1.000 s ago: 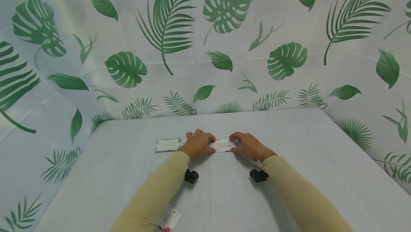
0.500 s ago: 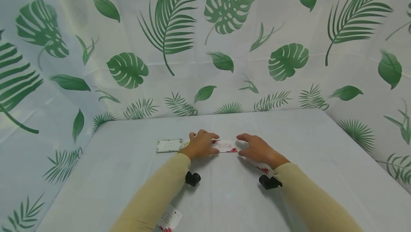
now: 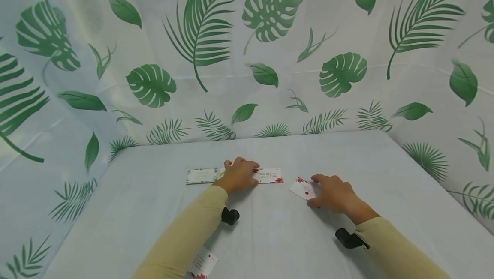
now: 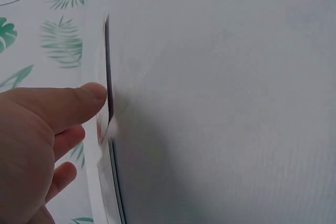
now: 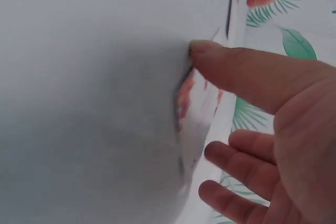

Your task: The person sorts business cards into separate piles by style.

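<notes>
My left hand (image 3: 240, 175) holds a white business card (image 3: 270, 175) with red flowers at its corners, thumb at the near edge and forefinger at the far edge. In the left wrist view, the thumb (image 4: 79, 103) touches the edge of the card (image 4: 107, 66). My right hand (image 3: 333, 194) spans another red-flowered card (image 3: 302, 188), which lies slanted on the table. Its thumb (image 5: 231, 64) meets the edge of that card (image 5: 199, 106) in the right wrist view, and the other fingers stand apart; the forefinger is hidden there.
Left of my left hand lies a stack of white cards (image 3: 202, 175) with a green leafy border. A yellow-marked card shows partly beside it. Another red-flowered card (image 3: 204, 262) lies near my left forearm. A leaf-printed curtain (image 3: 231, 56) stands behind the white table (image 3: 154, 210).
My right hand has let go of the card in the middle and moved right and nearer, to the slanted card. The left hand stays almost in place.
</notes>
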A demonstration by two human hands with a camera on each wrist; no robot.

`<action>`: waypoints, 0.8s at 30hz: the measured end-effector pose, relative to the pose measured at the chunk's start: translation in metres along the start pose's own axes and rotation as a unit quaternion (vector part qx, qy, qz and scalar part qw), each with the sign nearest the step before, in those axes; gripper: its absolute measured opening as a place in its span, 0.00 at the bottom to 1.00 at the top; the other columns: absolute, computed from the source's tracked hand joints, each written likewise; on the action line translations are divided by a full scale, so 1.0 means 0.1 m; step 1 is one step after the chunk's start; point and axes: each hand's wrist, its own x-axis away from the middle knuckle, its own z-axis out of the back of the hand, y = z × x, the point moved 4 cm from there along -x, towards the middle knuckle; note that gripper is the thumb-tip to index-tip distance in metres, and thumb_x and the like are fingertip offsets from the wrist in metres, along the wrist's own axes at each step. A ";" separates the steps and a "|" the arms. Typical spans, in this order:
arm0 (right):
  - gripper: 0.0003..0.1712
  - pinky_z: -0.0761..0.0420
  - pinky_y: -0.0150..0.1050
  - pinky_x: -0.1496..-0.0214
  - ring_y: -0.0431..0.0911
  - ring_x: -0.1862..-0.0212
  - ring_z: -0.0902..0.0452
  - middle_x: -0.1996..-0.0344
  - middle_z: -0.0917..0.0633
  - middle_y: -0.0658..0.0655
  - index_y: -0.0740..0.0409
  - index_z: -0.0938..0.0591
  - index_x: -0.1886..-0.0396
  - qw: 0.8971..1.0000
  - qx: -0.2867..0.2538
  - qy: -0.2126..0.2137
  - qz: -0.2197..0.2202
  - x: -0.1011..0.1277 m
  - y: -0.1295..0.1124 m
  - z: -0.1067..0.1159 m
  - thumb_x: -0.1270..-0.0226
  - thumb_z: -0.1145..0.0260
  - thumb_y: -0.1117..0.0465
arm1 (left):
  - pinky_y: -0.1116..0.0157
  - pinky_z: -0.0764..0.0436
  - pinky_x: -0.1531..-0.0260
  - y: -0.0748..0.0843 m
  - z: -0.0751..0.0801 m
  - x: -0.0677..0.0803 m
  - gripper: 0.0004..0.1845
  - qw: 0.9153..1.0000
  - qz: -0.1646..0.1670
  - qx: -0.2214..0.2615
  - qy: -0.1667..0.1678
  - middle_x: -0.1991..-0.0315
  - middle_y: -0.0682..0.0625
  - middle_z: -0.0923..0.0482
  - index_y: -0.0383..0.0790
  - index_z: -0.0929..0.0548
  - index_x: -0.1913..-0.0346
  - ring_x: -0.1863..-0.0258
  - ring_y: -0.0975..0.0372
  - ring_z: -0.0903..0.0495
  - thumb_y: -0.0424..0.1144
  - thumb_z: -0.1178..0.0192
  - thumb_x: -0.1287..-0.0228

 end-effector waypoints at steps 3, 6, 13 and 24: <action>0.39 0.26 0.63 0.52 0.65 0.49 0.23 0.49 0.17 0.66 0.66 0.22 0.39 1.000 0.009 0.003 0.005 0.06 0.03 -0.01 0.47 0.21 0.50 | 0.41 0.49 0.37 0.06 -0.02 0.02 0.27 1.000 -0.007 0.009 -0.001 0.41 0.57 0.21 0.52 0.21 0.34 0.34 0.55 0.36 0.48 0.31 0.36; 0.35 0.26 0.62 0.53 0.64 0.48 0.23 0.50 0.16 0.64 0.64 0.20 0.40 1.000 0.004 0.011 0.023 0.09 0.04 -0.04 0.44 0.22 0.52 | 0.42 0.50 0.36 0.15 -0.04 0.05 0.28 1.000 -0.020 0.020 -0.008 0.40 0.57 0.21 0.53 0.22 0.34 0.34 0.56 0.37 0.49 0.30 0.37; 0.29 0.23 0.59 0.51 0.61 0.49 0.23 0.51 0.17 0.62 0.62 0.19 0.39 0.997 -0.017 0.012 0.081 0.11 -0.01 -0.14 0.40 0.26 0.57 | 0.43 0.50 0.37 0.41 -0.17 0.12 0.31 0.996 -0.074 0.010 -0.040 0.41 0.64 0.23 0.57 0.21 0.34 0.34 0.60 0.37 0.53 0.27 0.41; 0.28 0.24 0.58 0.44 0.61 0.43 0.24 0.45 0.18 0.62 0.61 0.20 0.38 0.986 -0.070 0.004 0.152 0.10 -0.20 -0.22 0.39 0.27 0.61 | 0.40 0.50 0.36 0.59 -0.26 0.21 0.27 0.993 -0.108 -0.011 -0.051 0.48 0.66 0.21 0.57 0.18 0.38 0.34 0.60 0.37 0.53 0.27 0.42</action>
